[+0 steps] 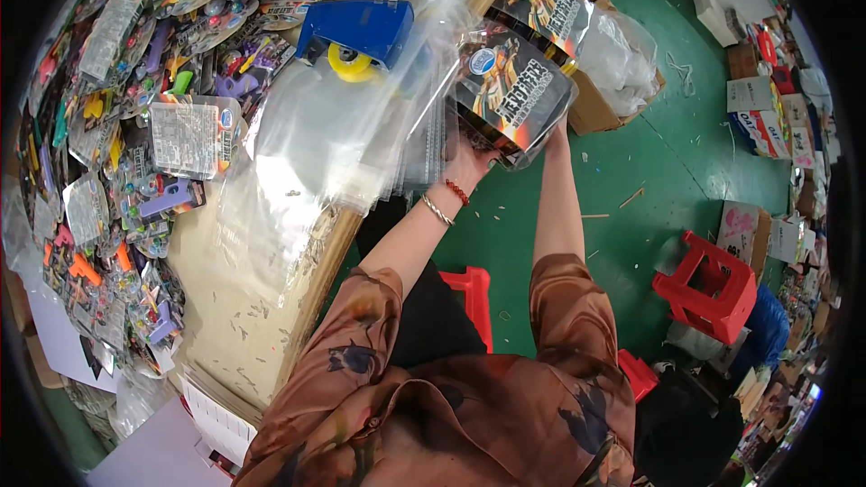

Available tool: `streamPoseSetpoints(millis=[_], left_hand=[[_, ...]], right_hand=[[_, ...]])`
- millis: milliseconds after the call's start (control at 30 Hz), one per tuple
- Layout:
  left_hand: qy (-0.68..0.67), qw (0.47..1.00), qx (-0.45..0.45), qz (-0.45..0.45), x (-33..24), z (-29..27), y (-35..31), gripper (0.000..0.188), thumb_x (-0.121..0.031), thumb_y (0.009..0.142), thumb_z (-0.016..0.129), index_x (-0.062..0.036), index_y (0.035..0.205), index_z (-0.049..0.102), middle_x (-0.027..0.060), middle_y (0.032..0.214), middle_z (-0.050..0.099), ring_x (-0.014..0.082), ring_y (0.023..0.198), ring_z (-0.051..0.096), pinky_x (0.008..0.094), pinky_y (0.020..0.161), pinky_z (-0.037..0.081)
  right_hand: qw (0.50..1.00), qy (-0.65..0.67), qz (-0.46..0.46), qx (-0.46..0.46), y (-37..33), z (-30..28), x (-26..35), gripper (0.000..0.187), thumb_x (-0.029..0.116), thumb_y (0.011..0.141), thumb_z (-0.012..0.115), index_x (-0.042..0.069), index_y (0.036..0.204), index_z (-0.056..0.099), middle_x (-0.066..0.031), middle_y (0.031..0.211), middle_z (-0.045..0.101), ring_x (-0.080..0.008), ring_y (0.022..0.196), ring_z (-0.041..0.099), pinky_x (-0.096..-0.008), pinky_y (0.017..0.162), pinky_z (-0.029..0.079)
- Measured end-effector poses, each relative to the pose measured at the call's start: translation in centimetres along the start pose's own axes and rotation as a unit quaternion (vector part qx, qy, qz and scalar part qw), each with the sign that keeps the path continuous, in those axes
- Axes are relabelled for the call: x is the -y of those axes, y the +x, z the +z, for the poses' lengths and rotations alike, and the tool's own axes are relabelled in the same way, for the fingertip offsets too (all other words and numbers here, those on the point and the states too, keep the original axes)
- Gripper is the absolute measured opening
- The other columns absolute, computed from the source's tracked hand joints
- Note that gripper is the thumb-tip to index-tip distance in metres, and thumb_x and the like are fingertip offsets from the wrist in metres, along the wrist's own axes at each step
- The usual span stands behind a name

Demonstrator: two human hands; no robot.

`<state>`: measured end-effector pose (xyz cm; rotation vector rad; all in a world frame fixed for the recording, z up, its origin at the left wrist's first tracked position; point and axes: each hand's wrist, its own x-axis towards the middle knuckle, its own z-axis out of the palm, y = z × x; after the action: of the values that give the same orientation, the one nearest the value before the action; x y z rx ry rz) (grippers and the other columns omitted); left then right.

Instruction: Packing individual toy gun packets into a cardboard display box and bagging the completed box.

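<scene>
Both my hands grip a clear-wrapped pack with dark printed cards (514, 95), held out past the table's edge. My left hand (469, 162), with a red bead bracelet and a silver bangle at its wrist, is closed on the near left side; the pack hides most of its fingers. My right hand (557, 137) grasps the near right side, its fingers partly hidden as well. A sheaf of clear plastic bags (316, 140) lies on the table left of the pack. On those bags rests a blue tape dispenser (361, 25) with a yellow wheel.
A heap of carded toys (135, 126) covers the table's left side. Beyond my pack is a similar dark pack (538, 7), beside a cardboard box (600, 104) holding clear plastic. Red stools (708, 287) and cartons (758, 113) stand on the green floor to the right.
</scene>
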<state>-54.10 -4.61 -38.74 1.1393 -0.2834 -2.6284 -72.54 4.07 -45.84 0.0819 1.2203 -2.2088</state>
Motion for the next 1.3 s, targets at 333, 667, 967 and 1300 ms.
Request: streamPoseSetpoints(millis=[333, 667, 967, 1300], left_hand=[[0.005, 0.997, -0.07, 0.04, 1.1, -1.5, -2.1, 0.039, -0.03, 0.09, 0.049, -0.009, 0.123, 0.049, 0.0115, 0.127, 0.051, 0.0253, 0.111, 0.051, 0.0395, 0.095, 0.044], [0.028, 0.998, -0.062, -0.012, 0.5, -3.0, -4.5, 0.039, -0.033, 0.094, 0.045, -0.0052, 0.121, 0.042, 0.017, 0.118, 0.05, 0.0291, 0.107, 0.051, 0.0452, 0.097, 0.041], [0.319, 0.94, 0.112, 0.035, 4.1, -8.2, -17.0, 0.038, -0.026, 0.092, 0.048, -0.01, 0.127, 0.047, -0.0014, 0.092, 0.052, 0.0082, 0.081, 0.049, 0.0238, 0.07, 0.044], [0.31, 0.63, 0.238, 0.671, -11.5, -0.2, -47.1, 0.023, -0.014, 0.089, 0.053, 0.0022, 0.099, 0.065, 0.0127, 0.092, 0.058, 0.0212, 0.079, 0.06, 0.0316, 0.07, 0.049]], right_hand=[[0.994, 0.104, 0.021, 0.031, -4.0, 1.7, -2.5, 0.043, 0.034, 0.094, 0.046, 0.006, 0.125, 0.047, -0.0086, 0.118, 0.055, -0.0258, 0.103, 0.055, -0.0385, 0.09, 0.048], [0.991, 0.115, 0.051, -0.033, -3.7, 2.6, -2.2, 0.04, 0.03, 0.097, 0.035, 0.006, 0.128, 0.044, -0.0095, 0.124, 0.052, -0.0269, 0.111, 0.052, -0.0424, 0.095, 0.044], [0.998, 0.06, 0.004, -0.02, -5.5, -4.2, 0.7, 0.056, 0.048, 0.09, 0.046, 0.01, 0.13, 0.043, -0.0092, 0.135, 0.042, -0.0305, 0.123, 0.04, -0.0539, 0.1, 0.031], [0.911, -0.281, 0.199, 0.227, -24.3, -9.0, -1.1, 0.035, 0.031, 0.091, 0.049, 0.011, 0.12, 0.051, -0.0075, 0.116, 0.057, -0.0218, 0.105, 0.054, -0.0417, 0.089, 0.041]])
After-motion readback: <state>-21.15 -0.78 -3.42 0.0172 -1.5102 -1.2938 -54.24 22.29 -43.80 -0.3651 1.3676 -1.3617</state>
